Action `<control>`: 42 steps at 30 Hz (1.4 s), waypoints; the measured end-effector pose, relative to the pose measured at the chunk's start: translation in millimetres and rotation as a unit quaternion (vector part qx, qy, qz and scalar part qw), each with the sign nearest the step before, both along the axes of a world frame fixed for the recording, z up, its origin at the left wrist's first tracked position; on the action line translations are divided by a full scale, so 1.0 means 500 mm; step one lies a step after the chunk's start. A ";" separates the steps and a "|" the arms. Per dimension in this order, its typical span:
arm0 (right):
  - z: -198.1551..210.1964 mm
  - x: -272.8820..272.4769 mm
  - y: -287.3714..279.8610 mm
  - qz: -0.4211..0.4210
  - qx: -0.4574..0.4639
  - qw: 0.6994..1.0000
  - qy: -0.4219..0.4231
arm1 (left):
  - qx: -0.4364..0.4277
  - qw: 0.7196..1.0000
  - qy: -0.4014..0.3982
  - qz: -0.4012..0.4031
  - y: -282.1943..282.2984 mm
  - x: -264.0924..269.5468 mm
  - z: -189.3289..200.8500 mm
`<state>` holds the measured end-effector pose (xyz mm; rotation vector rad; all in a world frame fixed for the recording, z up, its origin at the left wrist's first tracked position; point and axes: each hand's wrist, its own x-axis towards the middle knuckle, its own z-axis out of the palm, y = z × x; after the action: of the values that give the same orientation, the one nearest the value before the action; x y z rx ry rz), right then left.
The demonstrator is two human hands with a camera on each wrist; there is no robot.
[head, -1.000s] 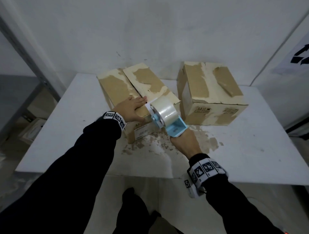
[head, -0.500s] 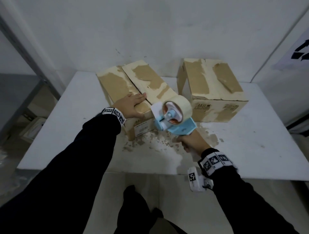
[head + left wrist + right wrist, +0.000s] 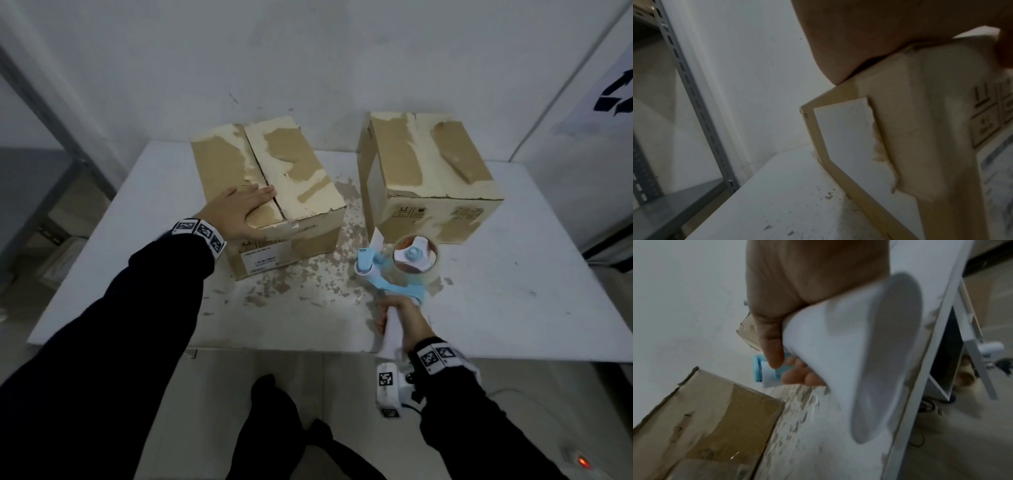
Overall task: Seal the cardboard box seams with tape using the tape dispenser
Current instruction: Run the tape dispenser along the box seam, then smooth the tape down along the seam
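From the head camera I look down on a white surface (image 3: 513,274) set against a white wall. My left hand (image 3: 239,214) lies flat, fingers straight, on top of the left cardboard box (image 3: 301,185), at its near end, fingertips reaching the centre seam between the two top flaps. The left wrist view shows the heel of that hand (image 3: 859,40) pressing the box's top edge (image 3: 920,113), with a white label on the box's side. A strip of clear tape (image 3: 284,226) shows over the near top edge of this box.

My right hand (image 3: 404,320) has its grip clamped round the white handle of the tape dispenser (image 3: 394,274), fingers curled fully around it. In the right wrist view my thumb and fingers (image 3: 774,340) wrap that handle (image 3: 838,345), which is blurred. The dispenser is light blue, carrying a roll of clear tape (image 3: 416,257), and sits to the right of the left box, apart from it, just in front of the second cardboard box (image 3: 424,171). I cannot tell whether it touches the surface.

Brown paper scraps (image 3: 308,277) litter the surface between the boxes and the near edge. A grey metal shelf (image 3: 674,203) stands left of the surface.
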<state>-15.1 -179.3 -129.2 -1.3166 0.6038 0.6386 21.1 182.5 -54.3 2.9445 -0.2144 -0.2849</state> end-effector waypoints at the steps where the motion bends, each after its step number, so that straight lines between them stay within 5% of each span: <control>1: -0.009 0.000 0.006 -0.011 0.014 1.000 0.012 | 0.002 1.000 -0.002 0.001 -0.001 -0.001 0.000; 9: -0.025 0.027 0.047 -0.087 0.021 0.993 0.074 | 0.011 1.000 0.001 0.007 -0.003 0.000 -0.005; 15: -0.038 0.060 0.070 0.049 -0.106 0.988 0.106 | 0.015 1.000 0.002 0.005 0.002 0.003 -0.004; 18: 0.002 0.051 0.087 0.197 -0.218 0.951 0.100 | 0.002 1.000 0.002 0.005 0.010 0.000 -0.001; 23: 0.069 0.072 0.123 0.390 -0.331 0.859 -0.016 | -0.020 1.000 0.016 0.005 0.029 -0.006 0.007; 29: 0.177 0.157 0.217 0.250 -0.313 0.866 -0.298 | -0.017 0.999 0.028 -0.017 0.045 -0.008 0.008; 32: 0.241 0.200 0.300 0.248 -0.288 0.861 -0.337 | -0.060 0.998 0.030 -0.015 0.053 -0.008 0.014; 36: 0.295 0.268 0.425 0.277 -0.298 0.835 -0.371 | -0.230 0.972 0.032 0.044 0.070 0.003 0.038; 42: 0.352 0.376 0.578 0.474 -0.349 0.734 -0.340 | -0.254 0.963 -0.028 0.091 0.169 0.071 0.093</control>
<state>172.6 109.7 47.0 -2.4453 -0.5944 0.6686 56.7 267.0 -8.1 2.4416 -0.0152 -0.0985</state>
